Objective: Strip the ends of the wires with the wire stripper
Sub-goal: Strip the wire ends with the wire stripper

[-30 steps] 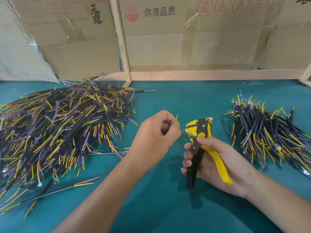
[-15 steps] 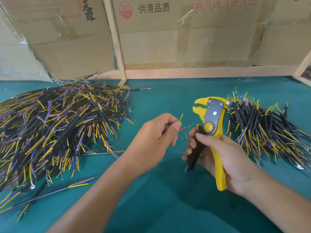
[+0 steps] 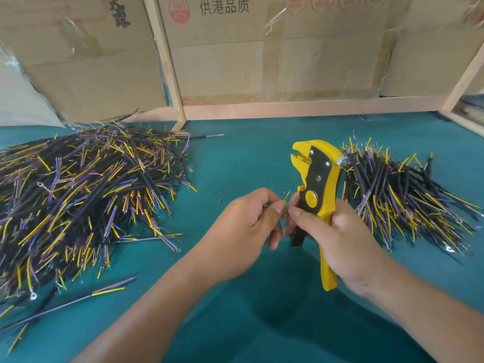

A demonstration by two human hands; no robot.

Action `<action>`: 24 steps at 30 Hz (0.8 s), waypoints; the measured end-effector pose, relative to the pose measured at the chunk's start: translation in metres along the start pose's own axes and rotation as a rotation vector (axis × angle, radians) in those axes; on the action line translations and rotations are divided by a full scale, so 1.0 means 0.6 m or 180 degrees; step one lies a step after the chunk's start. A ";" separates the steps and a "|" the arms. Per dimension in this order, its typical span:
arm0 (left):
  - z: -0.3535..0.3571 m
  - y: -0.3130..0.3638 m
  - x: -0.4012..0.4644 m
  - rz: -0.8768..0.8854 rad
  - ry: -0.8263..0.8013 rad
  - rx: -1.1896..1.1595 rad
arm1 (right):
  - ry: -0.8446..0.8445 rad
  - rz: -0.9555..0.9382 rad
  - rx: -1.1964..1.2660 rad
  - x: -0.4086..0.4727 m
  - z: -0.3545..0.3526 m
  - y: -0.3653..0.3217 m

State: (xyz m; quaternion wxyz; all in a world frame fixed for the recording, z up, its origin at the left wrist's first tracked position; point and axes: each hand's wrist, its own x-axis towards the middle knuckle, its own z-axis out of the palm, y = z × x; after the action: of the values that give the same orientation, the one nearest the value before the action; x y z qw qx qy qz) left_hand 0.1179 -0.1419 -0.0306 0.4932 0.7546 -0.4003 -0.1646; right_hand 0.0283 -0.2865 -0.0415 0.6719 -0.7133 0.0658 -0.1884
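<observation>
Left pile of wires (image 3: pixel 78 195) lies untouched; since 1.0 s ago the wire stripper (image 3: pixel 317 189) has tilted upright at centre right, clear of the wire (image 3: pixel 287 195) pinched by the left hand (image 3: pixel 243 226), suggesting repositioning between strips; right hand (image 3: pixel 337 239) grips its handles.

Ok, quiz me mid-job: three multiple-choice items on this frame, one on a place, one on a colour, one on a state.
1. Where is the bigger wire pile?
A. person's left
B. person's right
C. under the hands

2. What colour is the mat?
A. red
B. teal
C. white

3. What does the right hand hold?
A. nothing
B. scissors
C. wire stripper

Answers:
1 A: the bigger wire pile spreads wider than the smaller pile.
2 B: the mat is teal.
3 C: the right hand grips the wire stripper; the left hand pinches a wire end.
</observation>
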 end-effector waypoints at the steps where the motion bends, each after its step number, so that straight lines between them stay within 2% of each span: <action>1: 0.000 -0.001 0.000 -0.0010 0.0005 -0.0008 | 0.0026 -0.0019 -0.0075 0.000 0.000 0.000; 8: 0.002 0.001 0.001 0.0055 -0.0033 -0.0337 | 0.0170 0.0147 0.0039 0.002 0.002 -0.001; 17: 0.003 -0.005 0.002 0.0137 0.0034 -0.0442 | 0.0059 0.0202 0.0332 0.001 0.004 -0.003; 24: -0.011 -0.008 0.008 0.0179 0.0346 -0.0494 | 0.0079 0.0277 0.0391 0.002 0.002 0.000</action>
State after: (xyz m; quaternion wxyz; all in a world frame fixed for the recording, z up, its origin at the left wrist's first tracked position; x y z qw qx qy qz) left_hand 0.1272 -0.1407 -0.0313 0.5756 0.7104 -0.3800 -0.1400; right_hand 0.0299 -0.2857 -0.0414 0.7211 -0.6647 0.0933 -0.1715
